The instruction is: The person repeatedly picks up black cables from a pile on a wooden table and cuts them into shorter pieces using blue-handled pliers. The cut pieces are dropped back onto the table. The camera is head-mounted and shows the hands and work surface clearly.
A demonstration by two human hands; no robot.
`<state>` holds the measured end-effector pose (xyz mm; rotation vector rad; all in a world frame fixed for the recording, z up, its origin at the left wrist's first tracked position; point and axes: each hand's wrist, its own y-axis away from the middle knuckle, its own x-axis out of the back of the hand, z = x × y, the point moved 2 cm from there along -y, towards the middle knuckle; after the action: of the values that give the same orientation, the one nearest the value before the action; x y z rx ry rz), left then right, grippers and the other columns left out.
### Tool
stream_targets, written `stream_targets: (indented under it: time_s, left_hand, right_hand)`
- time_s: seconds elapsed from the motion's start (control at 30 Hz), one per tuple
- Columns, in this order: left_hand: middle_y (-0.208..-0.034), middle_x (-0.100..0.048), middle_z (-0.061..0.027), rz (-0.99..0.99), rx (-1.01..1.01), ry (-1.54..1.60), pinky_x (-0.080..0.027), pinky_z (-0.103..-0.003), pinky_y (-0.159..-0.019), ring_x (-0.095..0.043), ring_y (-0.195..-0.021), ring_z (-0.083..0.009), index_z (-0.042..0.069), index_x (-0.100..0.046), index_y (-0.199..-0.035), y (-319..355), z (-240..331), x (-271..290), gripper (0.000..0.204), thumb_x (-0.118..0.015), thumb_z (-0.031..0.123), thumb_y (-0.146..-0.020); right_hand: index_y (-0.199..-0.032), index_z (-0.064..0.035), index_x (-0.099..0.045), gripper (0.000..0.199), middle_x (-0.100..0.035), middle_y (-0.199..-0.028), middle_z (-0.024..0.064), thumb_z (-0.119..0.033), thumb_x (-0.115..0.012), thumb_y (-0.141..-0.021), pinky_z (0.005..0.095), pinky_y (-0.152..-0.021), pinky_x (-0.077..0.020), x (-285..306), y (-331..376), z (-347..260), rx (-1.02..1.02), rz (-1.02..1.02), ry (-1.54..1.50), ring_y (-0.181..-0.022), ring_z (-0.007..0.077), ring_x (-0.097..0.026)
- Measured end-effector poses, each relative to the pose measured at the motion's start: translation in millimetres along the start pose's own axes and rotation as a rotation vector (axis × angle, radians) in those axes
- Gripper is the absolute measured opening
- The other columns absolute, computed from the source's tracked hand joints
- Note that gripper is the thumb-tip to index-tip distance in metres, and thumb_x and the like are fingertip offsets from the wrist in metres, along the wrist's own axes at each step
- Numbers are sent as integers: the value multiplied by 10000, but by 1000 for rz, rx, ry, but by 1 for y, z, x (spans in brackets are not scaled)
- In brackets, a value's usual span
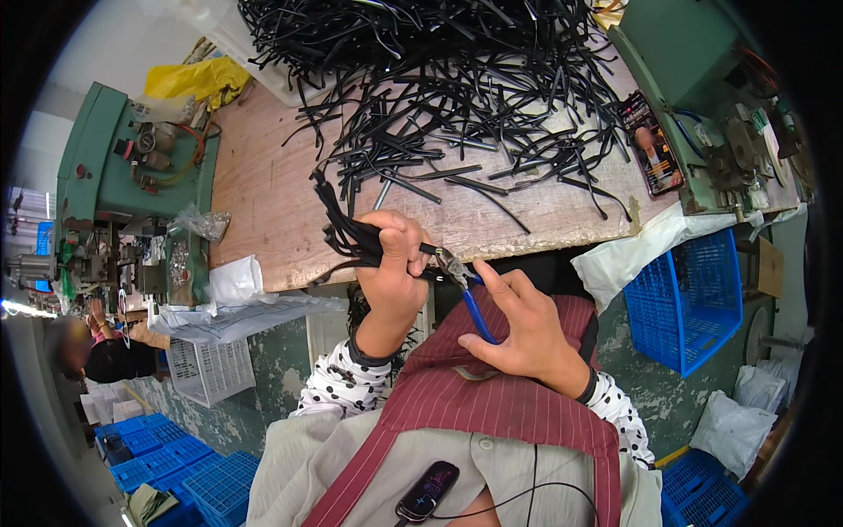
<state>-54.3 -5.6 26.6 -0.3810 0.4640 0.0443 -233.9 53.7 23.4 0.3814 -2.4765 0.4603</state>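
Note:
My left hand (397, 268) is closed round a bundle of slim black eyeglass temples (341, 224), whose curved tips fan out to the left. Some of their straight ends poke out on the right side of the fist. My right hand (534, 332) grips cutting pliers (477, 314) with blue handles, thumb on one side and fingers on the other. The metal jaws of the pliers are at the end of one temple beside my left fingers; whether they are clamped on it is too small to tell. Beyond my hands, a heap of similar black temples (439, 114) spreads over the wooden table (263, 189).
Green machines flank the table, one on the left (97, 158) and one on the right (672, 53). A blue crate (645, 321) hangs at the right, a white crate (211, 373) at the left. Blue crates (158, 457) stand lower left, near another person (123, 360).

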Motion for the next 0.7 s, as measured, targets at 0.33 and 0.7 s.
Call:
stream_targets:
  time_s: [0.33,0.7]
  left_hand:
    - [-672,-413,43,-65,545,310,-327,-229,-495,-336,-488,-34,101,-535,-1020,-21,-5,19,217,-485,306,-1073]
    - [-651,-400,51,-219,675,485,-319,-222,-491,-335,-478,-32,120,-559,-1045,-20,-18,25,204,-489,310,-1071]
  right_hand:
    - [-1455,-76,-497,893,-557,-985,129,-260,-859,-659,371,-668,-518,-1,5,7,56,23,103,-788,277,-603]
    - [-1429,-113,-531,856,-564,-975,132,-238,-849,-645,377,-657,-522,5,5,12,96,-8,153,-779,279,-607]
